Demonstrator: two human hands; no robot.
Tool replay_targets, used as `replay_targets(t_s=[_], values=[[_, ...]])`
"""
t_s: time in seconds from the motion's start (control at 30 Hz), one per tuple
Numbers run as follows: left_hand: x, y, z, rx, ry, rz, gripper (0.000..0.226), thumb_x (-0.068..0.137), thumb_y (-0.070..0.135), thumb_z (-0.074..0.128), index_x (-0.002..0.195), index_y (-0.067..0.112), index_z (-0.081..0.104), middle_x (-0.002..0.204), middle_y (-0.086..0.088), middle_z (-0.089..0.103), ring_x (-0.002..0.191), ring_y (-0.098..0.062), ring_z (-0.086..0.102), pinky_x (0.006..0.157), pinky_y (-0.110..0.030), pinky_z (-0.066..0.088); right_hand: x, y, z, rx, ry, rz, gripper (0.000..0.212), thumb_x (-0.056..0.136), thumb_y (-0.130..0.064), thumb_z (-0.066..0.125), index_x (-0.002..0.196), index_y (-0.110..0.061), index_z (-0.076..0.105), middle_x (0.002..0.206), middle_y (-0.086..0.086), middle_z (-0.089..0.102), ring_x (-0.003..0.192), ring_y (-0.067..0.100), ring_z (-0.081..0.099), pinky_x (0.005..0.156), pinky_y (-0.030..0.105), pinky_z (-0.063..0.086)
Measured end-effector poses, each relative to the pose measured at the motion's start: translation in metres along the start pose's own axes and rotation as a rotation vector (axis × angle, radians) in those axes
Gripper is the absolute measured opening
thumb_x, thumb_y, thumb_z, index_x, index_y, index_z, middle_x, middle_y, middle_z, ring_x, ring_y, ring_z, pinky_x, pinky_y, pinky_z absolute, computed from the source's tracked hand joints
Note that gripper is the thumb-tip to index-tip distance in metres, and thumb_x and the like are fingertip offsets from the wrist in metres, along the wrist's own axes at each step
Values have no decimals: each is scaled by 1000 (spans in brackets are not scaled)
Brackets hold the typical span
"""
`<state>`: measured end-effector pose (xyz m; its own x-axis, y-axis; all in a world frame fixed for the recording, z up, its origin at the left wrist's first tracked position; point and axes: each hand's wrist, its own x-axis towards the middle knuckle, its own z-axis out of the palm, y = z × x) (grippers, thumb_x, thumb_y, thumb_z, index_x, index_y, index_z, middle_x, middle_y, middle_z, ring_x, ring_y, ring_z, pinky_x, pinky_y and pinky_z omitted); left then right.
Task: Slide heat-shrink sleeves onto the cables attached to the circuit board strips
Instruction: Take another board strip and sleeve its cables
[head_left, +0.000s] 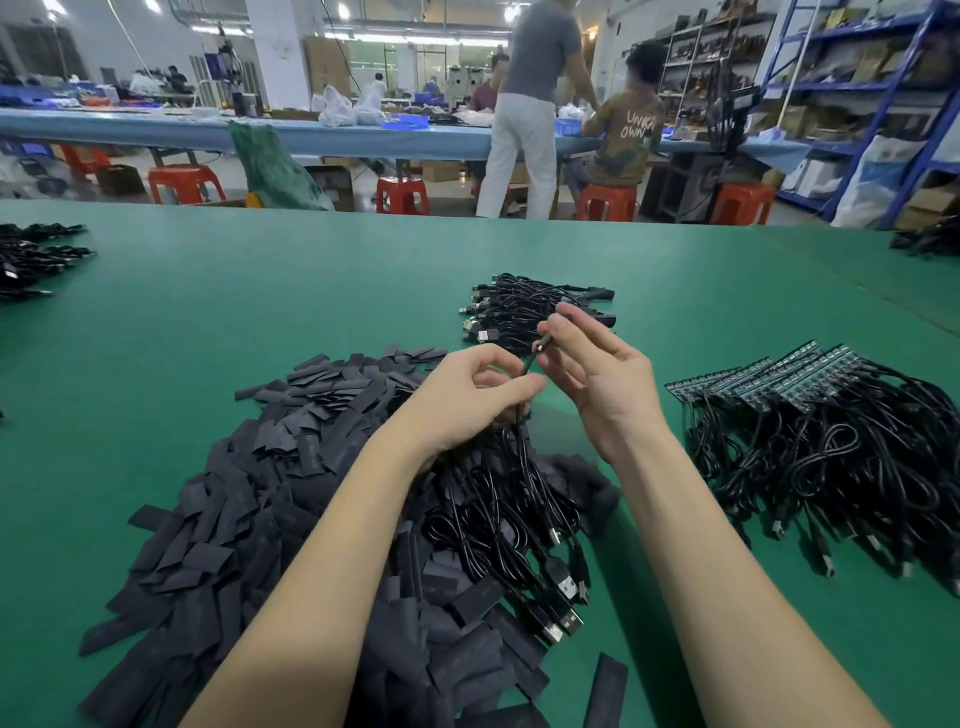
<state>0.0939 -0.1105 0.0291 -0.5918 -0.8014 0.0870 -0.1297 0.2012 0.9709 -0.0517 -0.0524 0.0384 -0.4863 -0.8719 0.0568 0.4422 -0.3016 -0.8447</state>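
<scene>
holding a bundle of black cables (498, 499) up off the green table (208, 322), the left hand (467, 400) has its fingers curled round the gathered cords, thumb and forefinger pinching one cable just below its tip. the usb plugs (563, 608) of that bundle hang down toward the near edge, resting on the sleeve heap. right hand (597, 374) is raised just beside the left, palm turned toward the camera, thumb and forefinger pinching the small plug end (543, 345) of the same cable; its other fingers are spread loosely (whether a sleeve is already on that tip: cannot tell, too small and dark).

heat-shrink sleeves (270, 493): a large loose heap of flat black pieces, spread from the table's middle down to the near edge, mostly under and left of the left forearm. one stray sleeve (605, 691) lies apart at the near edge, between the forearms.

circuit board strips (763, 379) lie fanned in a row toward the right edge, their black cables (831, 467) trailing toward the near right corner.

a second cable pile (524, 312) sits beyond the hands, mid-table. more dark cable piles at the left edge (36, 260) and far right corner (930, 239).

beyond the far edge: red stools (184, 182), a long blue bench (156, 130), people working at it.
</scene>
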Motion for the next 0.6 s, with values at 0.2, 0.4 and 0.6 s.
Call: replay_targets(t_s=[0.2,0.4,0.6], values=[[-2,3,2,211,-99,-25,25,87,41,78,100,21,71,87,2,75,77,-9,62,85,-32,49,4,-11,-10,60,32,-47,24,86,-7,76,109,-7,72,93,10,75,75,17,68,72,23,58],[-7,6,6,369,-241,-28,20,88,33,77,103,24,69,78,7,71,73,-11,60,85,-31,51,7,-15,-19,79,116,-83,32,88,-7,76,119,-9,67,89,9,74,74,16,67,67,21,57],[1,11,4,105,33,-9,28,87,20,78,103,20,55,85,-1,79,75,-17,76,75,-33,59,15,-12,-33,84,265,15,52,87,-29,79,131,-10,57,102,11,77,81,22,75,67,26,61]])
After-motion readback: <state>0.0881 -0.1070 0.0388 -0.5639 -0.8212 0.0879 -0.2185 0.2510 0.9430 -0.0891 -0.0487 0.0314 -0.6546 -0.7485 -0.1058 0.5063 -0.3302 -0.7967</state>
